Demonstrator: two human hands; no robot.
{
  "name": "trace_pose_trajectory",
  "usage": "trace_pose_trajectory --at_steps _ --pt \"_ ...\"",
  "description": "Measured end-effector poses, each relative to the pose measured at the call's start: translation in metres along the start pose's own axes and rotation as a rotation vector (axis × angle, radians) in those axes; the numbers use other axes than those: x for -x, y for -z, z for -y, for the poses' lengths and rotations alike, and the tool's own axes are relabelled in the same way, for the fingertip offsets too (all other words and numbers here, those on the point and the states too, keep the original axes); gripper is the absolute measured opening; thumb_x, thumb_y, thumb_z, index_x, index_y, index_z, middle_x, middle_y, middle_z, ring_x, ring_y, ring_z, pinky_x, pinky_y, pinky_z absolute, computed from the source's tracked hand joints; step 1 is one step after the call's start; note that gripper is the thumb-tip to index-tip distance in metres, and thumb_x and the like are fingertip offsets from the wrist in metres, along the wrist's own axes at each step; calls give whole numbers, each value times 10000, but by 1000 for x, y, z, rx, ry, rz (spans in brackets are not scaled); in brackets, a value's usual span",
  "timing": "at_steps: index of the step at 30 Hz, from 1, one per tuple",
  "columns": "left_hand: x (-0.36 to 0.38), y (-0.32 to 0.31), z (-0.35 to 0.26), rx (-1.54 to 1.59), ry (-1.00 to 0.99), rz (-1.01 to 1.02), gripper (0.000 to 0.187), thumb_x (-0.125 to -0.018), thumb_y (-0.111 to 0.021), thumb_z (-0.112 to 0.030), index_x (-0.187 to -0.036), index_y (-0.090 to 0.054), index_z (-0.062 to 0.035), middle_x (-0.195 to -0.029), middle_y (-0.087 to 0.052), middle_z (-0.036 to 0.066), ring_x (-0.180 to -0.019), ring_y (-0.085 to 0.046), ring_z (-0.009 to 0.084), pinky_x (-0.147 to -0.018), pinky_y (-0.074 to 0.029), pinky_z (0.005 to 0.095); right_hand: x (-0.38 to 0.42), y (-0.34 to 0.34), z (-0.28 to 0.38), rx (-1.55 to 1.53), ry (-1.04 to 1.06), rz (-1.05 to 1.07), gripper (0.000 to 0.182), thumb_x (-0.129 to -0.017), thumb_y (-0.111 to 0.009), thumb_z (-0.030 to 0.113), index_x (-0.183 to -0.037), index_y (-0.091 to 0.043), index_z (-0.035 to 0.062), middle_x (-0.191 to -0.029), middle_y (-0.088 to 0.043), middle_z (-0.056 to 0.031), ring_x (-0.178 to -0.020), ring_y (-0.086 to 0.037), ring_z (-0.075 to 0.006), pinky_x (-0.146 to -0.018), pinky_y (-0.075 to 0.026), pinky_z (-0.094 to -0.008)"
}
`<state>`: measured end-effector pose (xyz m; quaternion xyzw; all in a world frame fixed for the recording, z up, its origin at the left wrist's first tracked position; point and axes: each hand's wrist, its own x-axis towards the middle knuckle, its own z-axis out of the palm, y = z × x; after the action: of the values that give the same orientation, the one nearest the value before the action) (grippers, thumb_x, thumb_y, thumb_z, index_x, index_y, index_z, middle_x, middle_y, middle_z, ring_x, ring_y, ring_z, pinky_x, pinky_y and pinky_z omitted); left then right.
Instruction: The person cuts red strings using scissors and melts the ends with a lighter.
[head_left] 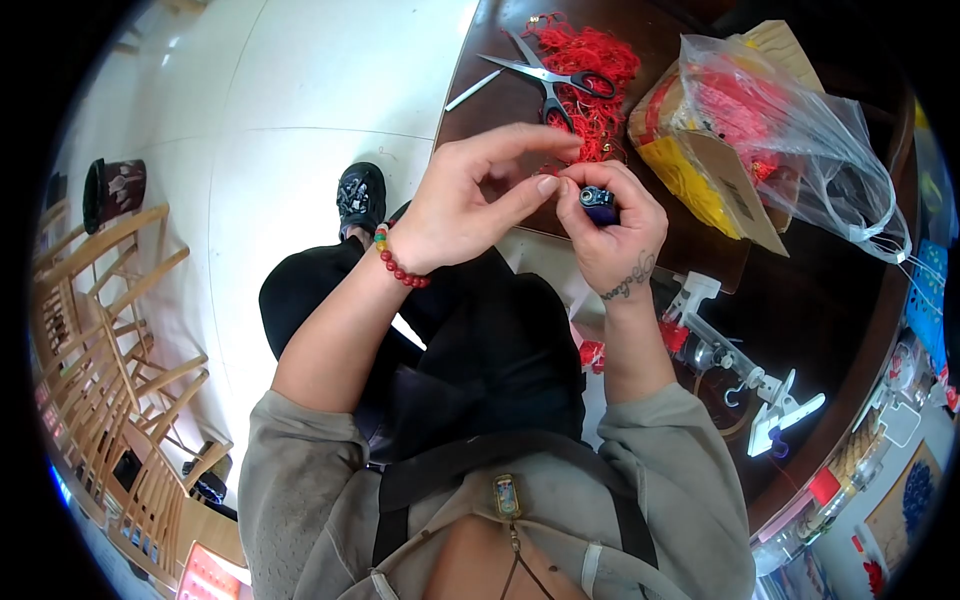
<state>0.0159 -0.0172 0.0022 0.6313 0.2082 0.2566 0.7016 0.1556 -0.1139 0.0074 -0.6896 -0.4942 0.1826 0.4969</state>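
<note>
Right hand (608, 235): clenched around a small dark lighter (597, 199), held upright above the near edge of the table (500, 95). Left hand (478, 195): thumb and forefinger pinched together just beside the lighter's top; what they pinch is too small to tell. Scissors (550, 78): lying on red thread (590, 60), beyond the hands. Plastic bag (790, 130): right of the thread.
</note>
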Motion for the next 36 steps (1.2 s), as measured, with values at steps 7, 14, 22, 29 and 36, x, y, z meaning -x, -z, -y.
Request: trace_pose_trajectory --at_steps 7,14,22,29,36 --pt "2 -2 6 -37 122 -47 129 -932 -571 -52 -1028 -611 25 -839 -638 22 -696 -592 49 -646 -499 187 -2 -5 -1 43 66 -52 121 -718 -715 3 -815 -643 15 -742 -616 -92 -643 -615 -200 -613 -486 -277" --pt "2 -3 11 -173 112 -120 83 -892 -613 -82 -893 -620 1 -711 -634 35 -638 -595 60 -582 -471 213 -3 -6 -2 85 90 -12 141 -706 -712 -3 -823 -638 25 -735 -596 -92 -626 -604 -218 -590 -481 -296" --pt "2 2 16 -35 185 -8 72 -948 -542 -72 -949 -563 -3 -809 -583 -21 -741 -553 34 -665 -466 185 -7 -6 -7 34 44 -13 84 -767 -705 44 -823 -648 18 -746 -619 -92 -638 -606 -201 -598 -475 -283" --pt "0 5 11 110 232 -107 77 -925 -563 -90 -912 -586 -18 -786 -577 -31 -702 -520 26 -651 -439 185 -17 2 -31 242 -67 -124 103 -745 -745 96 -817 -688 50 -714 -625 -113 -638 -628 -262 -611 -491 -319" --pt "0 16 6 163 204 -255 93 -918 -575 -96 -895 -623 -20 -731 -569 -34 -673 -499 20 -614 -399 175 -53 -6 -47 523 109 -8 230 -749 -737 127 -961 -685 54 -915 -655 -130 -830 -651 -308 -728 -513 -372"
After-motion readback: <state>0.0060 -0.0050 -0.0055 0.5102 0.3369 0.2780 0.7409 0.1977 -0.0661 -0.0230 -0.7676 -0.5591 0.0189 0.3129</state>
